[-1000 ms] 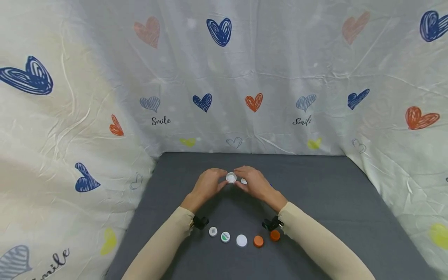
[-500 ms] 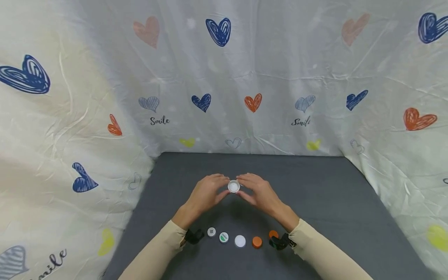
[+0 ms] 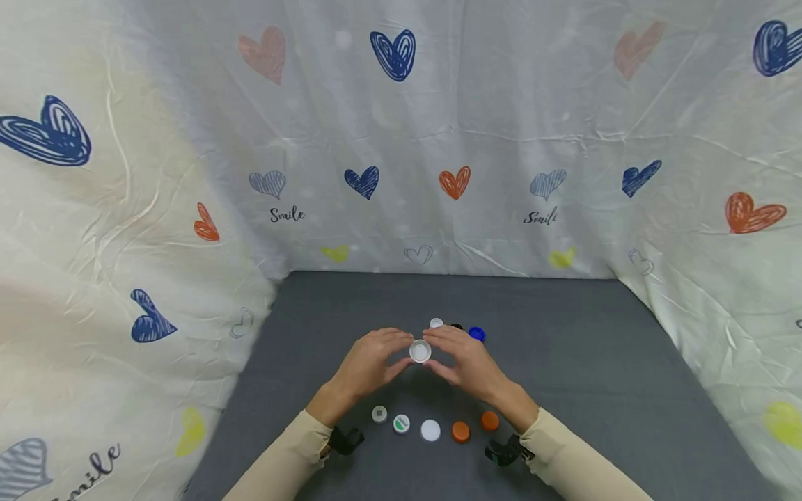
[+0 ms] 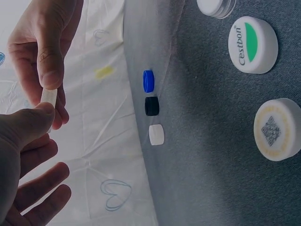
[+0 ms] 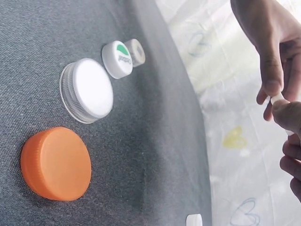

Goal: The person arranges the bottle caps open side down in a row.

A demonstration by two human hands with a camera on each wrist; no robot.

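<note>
Between my two hands a white bottle cap point(image 3: 420, 351) is held, its hollow side facing my head. The left hand point(image 3: 368, 362) pinches its left edge between thumb and fingers, and the right hand point(image 3: 468, 363) pinches the right edge. In the left wrist view the ridged side of the cap point(image 4: 49, 96) shows between the thumbs. The cap is above the grey table. Just beyond the right fingers lie a white cap point(image 3: 436, 323), a black cap point(image 3: 457, 326) partly hidden by them, and a blue cap point(image 3: 477, 334).
A curved row lies nearer me: a small cap with a square print point(image 3: 379, 415), a green-and-white Cestbon cap point(image 3: 402, 424), a plain white cap point(image 3: 430, 431) and two orange caps point(image 3: 460, 432). A heart-printed curtain point(image 3: 426, 209) hangs behind the grey table point(image 3: 564, 390).
Both hands have come nearer to me, holding the white cap between them. The white, black and blue caps beyond the right hand now show more. The front row stays put.
</note>
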